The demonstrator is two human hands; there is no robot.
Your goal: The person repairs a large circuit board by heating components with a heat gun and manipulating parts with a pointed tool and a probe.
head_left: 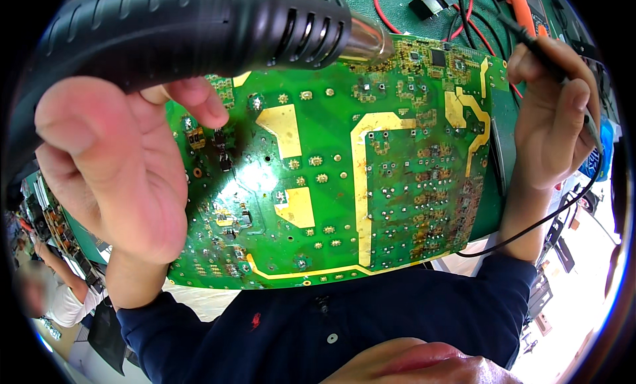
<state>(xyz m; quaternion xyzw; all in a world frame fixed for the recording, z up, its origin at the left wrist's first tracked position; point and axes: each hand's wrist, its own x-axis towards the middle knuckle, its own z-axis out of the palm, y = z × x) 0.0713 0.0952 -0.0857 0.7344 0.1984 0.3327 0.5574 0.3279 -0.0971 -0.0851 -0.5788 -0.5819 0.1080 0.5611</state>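
Circuit board [328, 132], one, below one heat gun [199, 26]; right grip [556, 112] clamps one probe [540, 53]; left grip [126, 172], can't tell.

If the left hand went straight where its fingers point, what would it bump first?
Probably the board. The fingers of the left hand point toward it, but I can't tell how close they are.
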